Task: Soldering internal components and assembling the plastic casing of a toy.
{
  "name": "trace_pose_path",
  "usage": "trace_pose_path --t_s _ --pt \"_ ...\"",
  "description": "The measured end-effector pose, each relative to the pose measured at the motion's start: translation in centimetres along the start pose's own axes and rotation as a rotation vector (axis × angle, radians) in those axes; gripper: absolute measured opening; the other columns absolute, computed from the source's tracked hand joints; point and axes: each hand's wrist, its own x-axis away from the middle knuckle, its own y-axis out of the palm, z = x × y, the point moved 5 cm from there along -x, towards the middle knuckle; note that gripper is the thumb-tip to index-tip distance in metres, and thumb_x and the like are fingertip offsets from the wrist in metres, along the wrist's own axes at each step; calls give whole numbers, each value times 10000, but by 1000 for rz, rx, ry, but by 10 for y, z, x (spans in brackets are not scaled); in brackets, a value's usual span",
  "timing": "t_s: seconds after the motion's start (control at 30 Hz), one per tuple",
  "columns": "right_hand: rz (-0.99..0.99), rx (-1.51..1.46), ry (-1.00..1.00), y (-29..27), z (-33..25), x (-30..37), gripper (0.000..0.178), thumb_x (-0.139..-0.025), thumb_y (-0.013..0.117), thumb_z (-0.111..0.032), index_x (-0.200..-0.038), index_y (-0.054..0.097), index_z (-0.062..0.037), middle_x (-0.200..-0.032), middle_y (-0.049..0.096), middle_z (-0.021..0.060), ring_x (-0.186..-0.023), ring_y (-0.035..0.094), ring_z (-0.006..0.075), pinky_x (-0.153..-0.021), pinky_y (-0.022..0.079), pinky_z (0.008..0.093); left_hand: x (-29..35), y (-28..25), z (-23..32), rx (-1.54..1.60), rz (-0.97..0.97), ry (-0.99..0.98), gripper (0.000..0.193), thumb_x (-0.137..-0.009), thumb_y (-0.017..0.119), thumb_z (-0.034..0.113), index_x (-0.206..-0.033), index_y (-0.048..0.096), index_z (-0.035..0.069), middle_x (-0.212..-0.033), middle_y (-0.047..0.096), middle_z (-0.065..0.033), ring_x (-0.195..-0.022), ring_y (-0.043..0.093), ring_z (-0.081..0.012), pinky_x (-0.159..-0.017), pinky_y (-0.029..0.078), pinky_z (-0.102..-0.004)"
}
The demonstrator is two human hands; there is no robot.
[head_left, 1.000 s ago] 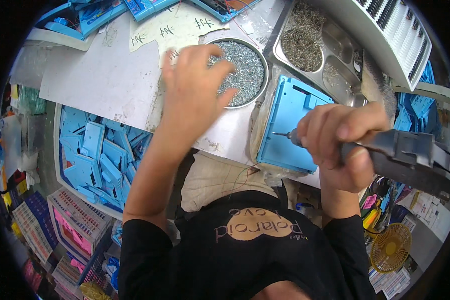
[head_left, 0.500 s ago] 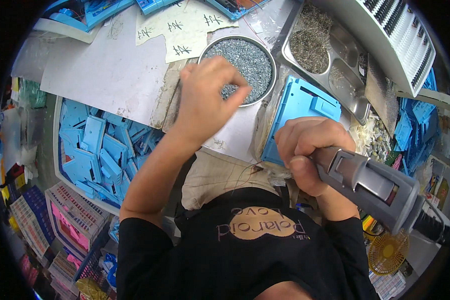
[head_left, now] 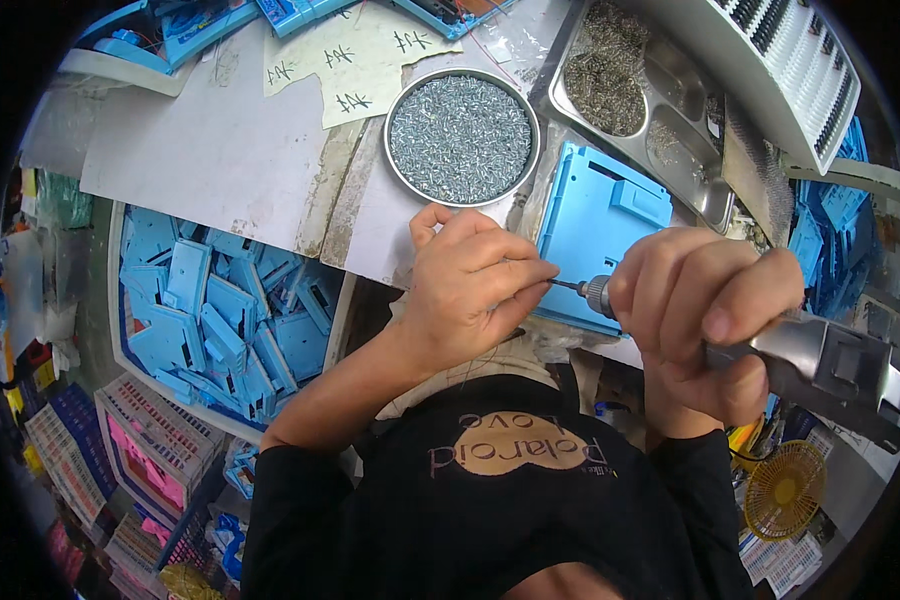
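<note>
My right hand (head_left: 695,315) is wrapped round a grey electric screwdriver (head_left: 835,365), its thin bit pointing left. My left hand (head_left: 470,285) pinches thumb and forefinger together at the bit's tip; whatever is between those fingertips is too small or hidden to make out. Beside both hands lies a flat light-blue plastic housing (head_left: 592,215) with a raised rectangular block, close to the table's front edge. Just beyond my left hand stands a round metal dish (head_left: 388,150) heaped with small silvery screws (head_left: 460,138).
A compartmented steel tray (head_left: 705,180) with small metal parts sits at the far right, beside a white rack (head_left: 800,90). At the left, a bin (head_left: 116,300) holds several blue housings (head_left: 225,310). Marked paper (head_left: 355,65) lies at the back; a yellow fan (head_left: 785,490) stands lower right.
My left hand has come from over the screw dish down and right to the screwdriver's tip. My right hand has swung the screwdriver so its bit now points left and is visible.
</note>
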Motion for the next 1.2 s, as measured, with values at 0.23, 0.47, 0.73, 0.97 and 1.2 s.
trace_pose_path --t_s 0.23,0.47,0.73,0.97,1.2 --pt "32 -160 68 7 12 25 285 -923 730 -238 -1004 538 -43 -639 570 52 -532 556 196 -566 481 367 -8 -5 1 103 -224 33 379 -752 784 121 -1127 732 103 -1214 709 -21 -1165 610 -247 -935 353 -399" --pt "-9 157 1 29 28 42 206 -897 719 -120 -923 524 -57 -590 580 64 -476 556 213 -530 506 364 3 18 -1 -8 -384 46 415 -820 751 195 -1223 711 103 -1372 668 -32 -1324 571 -180 -946 347 -413" --pt "-89 131 -76 21 29 44 183 -906 707 -150 -927 552 -55 -576 557 39 -451 526 195 -482 481 341 -2 17 6 -35 -384 26 396 -816 724 143 -1211 712 119 -1365 669 -18 -1303 579 -148 -917 331 -412" --pt "223 125 -53 -78 -40 76 327 -967 708 -343 -1072 552 -75 -612 518 11 -511 463 134 -562 448 321 -21 33 29 -79 -376 54 530 -730 633 -12 -1246 685 101 -1357 651 -21 -1235 585 -249 -958 343 -427" --pt "318 41 9 -85 -29 91 307 -939 733 -279 -1017 555 -41 -643 539 43 -552 502 145 -578 457 322 -29 68 35 -257 -480 145 501 -716 642 34 -1200 719 141 -1353 654 -1 -1210 572 -222 -972 313 -439"
